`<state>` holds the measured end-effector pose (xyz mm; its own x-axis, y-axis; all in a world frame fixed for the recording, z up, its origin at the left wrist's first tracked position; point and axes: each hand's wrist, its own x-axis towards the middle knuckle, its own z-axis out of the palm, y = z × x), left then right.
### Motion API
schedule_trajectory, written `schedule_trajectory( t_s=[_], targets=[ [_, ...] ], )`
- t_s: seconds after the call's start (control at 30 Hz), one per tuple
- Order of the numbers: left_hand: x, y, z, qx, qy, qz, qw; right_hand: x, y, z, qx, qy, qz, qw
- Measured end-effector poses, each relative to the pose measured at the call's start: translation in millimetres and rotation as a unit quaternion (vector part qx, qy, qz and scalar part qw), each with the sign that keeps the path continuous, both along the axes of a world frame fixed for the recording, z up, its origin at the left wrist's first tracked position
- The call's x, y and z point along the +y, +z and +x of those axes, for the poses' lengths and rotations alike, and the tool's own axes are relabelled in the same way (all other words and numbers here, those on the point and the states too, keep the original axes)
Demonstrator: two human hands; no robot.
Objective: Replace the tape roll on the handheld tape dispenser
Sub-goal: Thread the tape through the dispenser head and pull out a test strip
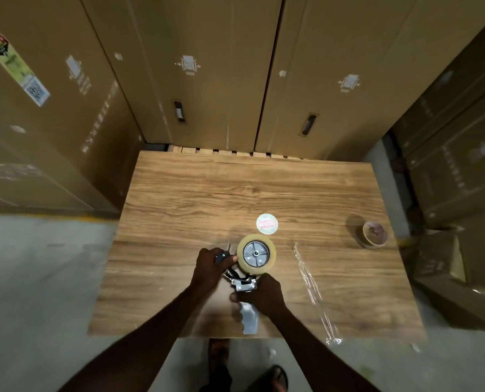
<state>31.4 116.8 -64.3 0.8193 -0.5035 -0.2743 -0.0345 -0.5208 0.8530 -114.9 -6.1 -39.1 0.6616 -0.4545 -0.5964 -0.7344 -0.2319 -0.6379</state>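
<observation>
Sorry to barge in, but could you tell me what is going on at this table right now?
A person is fitting tape onto a handheld tape dispenser lying on a wooden table. A full clear tape roll already sits on the dispenser's grey hub. The left hand grips the front end beside the roll, and the right hand holds the frame just above the grey handle. A round label disc lies just beyond the roll, a strip of clear plastic wrap to the right, and an almost spent tape roll near the right edge.
</observation>
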Motion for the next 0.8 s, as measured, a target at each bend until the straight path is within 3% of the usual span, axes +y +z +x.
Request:
schedule_trajectory(
  t_s=[0.43, 0.8],
  targets=[
    [-1.7, 3.7, -3.7, -0.014, 0.013, -0.003, 1.0, -2.6, 0.3, -9.8, 0.02, -0.004, 0.014, 1.0],
    [-3.1, 6.6, -7.4, -0.031, 0.006, 0.039, 0.999, -19.9, 12.6, -12.4, -0.019, 0.027, -0.043, 0.999]
  ],
)
